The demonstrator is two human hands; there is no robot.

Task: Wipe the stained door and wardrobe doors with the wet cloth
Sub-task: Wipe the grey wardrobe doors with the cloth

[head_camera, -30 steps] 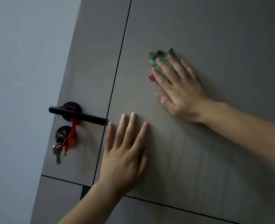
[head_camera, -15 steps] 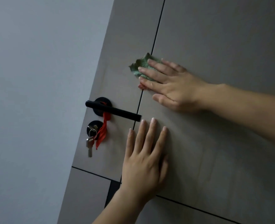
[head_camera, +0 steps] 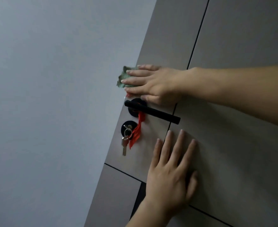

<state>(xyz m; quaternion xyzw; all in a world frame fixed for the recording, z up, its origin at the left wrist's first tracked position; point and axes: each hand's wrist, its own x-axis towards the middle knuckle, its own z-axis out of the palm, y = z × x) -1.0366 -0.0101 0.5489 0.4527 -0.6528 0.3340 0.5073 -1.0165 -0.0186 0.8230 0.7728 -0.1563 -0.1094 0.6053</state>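
A grey-brown panelled door (head_camera: 233, 145) fills the right half of the view, cut by thin dark grooves. My right hand (head_camera: 153, 84) lies flat with straight fingers, pressing a crumpled green cloth (head_camera: 122, 77) against the door's left edge, just above the handle. A bit of red shows under the cloth. My left hand (head_camera: 171, 171) rests flat on the door below the handle, fingers spread and pointing up.
A black lever handle (head_camera: 153, 111) sticks out just under my right hand. Below it a round black lock (head_camera: 128, 128) holds keys (head_camera: 124, 145) and a red ribbon (head_camera: 137, 130). A plain grey wall (head_camera: 53, 95) lies left of the door.
My right hand has slid the cloth leftward across the groove to the door's left edge above the handle. My left hand has stayed flat on the door. The view has shifted left.
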